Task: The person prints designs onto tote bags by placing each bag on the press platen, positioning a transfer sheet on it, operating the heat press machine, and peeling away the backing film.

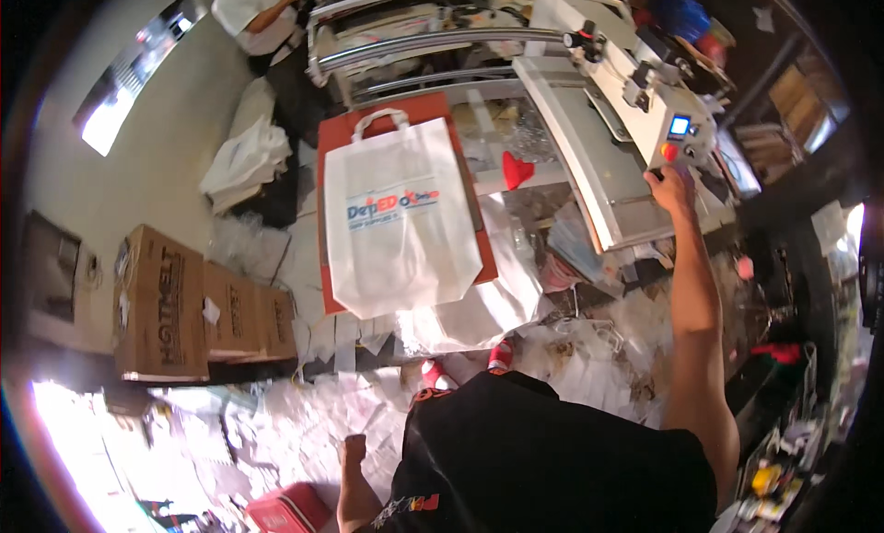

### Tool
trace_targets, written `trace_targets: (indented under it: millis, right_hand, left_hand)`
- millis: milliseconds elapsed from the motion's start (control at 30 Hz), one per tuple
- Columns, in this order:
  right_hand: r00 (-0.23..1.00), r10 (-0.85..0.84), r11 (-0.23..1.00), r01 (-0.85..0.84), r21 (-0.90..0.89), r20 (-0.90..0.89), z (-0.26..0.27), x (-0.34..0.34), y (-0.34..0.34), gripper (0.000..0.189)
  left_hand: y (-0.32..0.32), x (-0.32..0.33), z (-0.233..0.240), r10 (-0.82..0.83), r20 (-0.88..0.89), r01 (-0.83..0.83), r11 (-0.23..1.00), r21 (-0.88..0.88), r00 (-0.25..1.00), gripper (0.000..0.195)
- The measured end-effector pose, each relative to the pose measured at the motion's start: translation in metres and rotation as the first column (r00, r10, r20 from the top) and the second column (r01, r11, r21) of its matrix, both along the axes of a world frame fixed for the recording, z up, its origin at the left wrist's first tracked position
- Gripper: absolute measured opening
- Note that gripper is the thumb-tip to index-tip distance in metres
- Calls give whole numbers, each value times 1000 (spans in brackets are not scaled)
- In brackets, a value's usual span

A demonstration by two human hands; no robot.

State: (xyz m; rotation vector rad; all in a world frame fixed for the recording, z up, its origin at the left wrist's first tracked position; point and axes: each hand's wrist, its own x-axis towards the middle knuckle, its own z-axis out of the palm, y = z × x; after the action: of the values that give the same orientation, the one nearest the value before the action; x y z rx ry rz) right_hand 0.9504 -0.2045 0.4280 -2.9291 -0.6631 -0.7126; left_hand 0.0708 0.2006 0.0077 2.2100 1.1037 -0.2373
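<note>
My right hand (673, 188) is at the front of the heat press machine's control box (656, 122), just below a red push button (668, 151). Its fingertips are partly hidden, so I cannot tell whether they grip or only touch something there. A small lit screen (680, 125) shows above the button. Down by my left side hangs my left hand (353, 450), small and low in the view, away from the machine. Before me, a white fabric tote bag (400, 257) with a printed design lies on a reddish-brown board (330, 284), its handle (380, 119) towards the back.
The press has a large flat plate (587, 167) and metal rails (442, 46). Another white bag (497, 305) hangs below the board. Red cloth (516, 170) lies beside it. Cardboard boxes (166, 305) and stacked bags (245, 163) stand left. A person (255, 18) is behind. Scraps (311, 422) litter the floor.
</note>
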Motion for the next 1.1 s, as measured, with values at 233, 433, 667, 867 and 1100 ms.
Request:
trace_targets:
  millis: [233,433,667,867,1100]
  right_hand:
    - [916,400,900,-398,177,25,-5,-61,64,32]
    - [612,787,594,-723,353,-70,6,-113,126,21]
    - [494,870,468,-832,299,13,-13,-157,194,21]
    - [410,912,397,-886,240,6,-31,-189,260,25]
    - [357,933,342,-916,208,39,-39,-234,321,31]
  left_hand:
    - [-46,91,48,-49,-97,60,993,105,994,7]
    - [-102,147,71,-33,17,29,981,190,999,14]
    - [-199,151,57,400,54,-400,916,-11,915,30]
    - [-289,121,87,804,-44,-772,552,-315,593,32]
    - [-454,54,74,973,-148,-868,82,-490,175,20]
